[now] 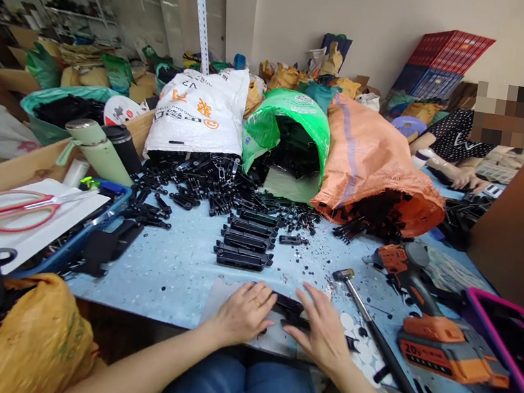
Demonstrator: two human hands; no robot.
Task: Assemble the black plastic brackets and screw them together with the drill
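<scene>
My left hand [246,311] and my right hand [321,328] rest on a flat black plastic part [289,307] lying on a pale sheet at the near edge of the blue table [175,262]. Fingers of both hands are bent over the part and press on it from either side. Just beyond it lies a row of similar long black plastic parts [245,239], stacked side by side. Behind those, loose small black pieces [205,182] spill from the sacks.
A white sack [200,113], a green sack [291,129] and an orange sack [369,159] lie open at the back. A hammer [370,329] and an orange cordless drill [433,331] lie right. Red scissors [21,208] rest left. Another person [458,152] sits at far right.
</scene>
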